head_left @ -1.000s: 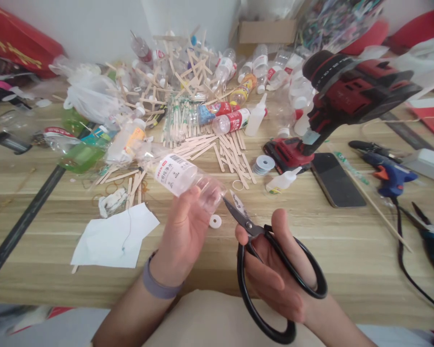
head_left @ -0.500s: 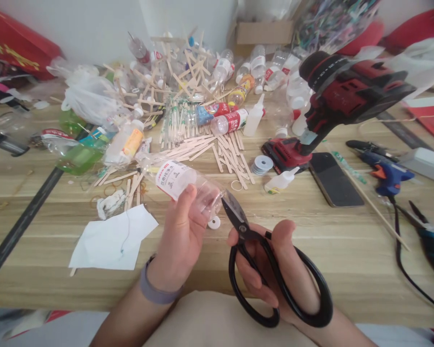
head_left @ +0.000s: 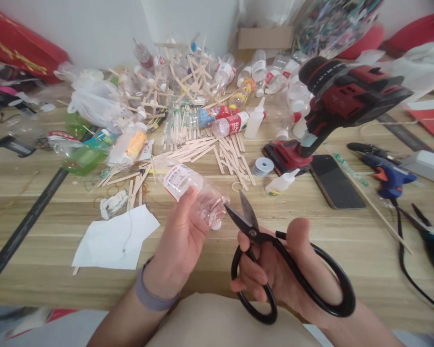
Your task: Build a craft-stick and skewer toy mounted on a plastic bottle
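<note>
Head view: left fingers point(head_left: 185, 206) clamp a purified-water bottle point(head_left: 181, 181), right fingers point(head_left: 299, 235) grip spread black-handled scissors point(head_left: 252, 233) beside that bottle.

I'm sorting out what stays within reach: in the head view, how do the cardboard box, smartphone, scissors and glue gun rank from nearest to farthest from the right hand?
1. Scissors: held in the right hand.
2. Smartphone: ahead and to the right.
3. Glue gun: farther right.
4. Cardboard box: at the far back.
</note>
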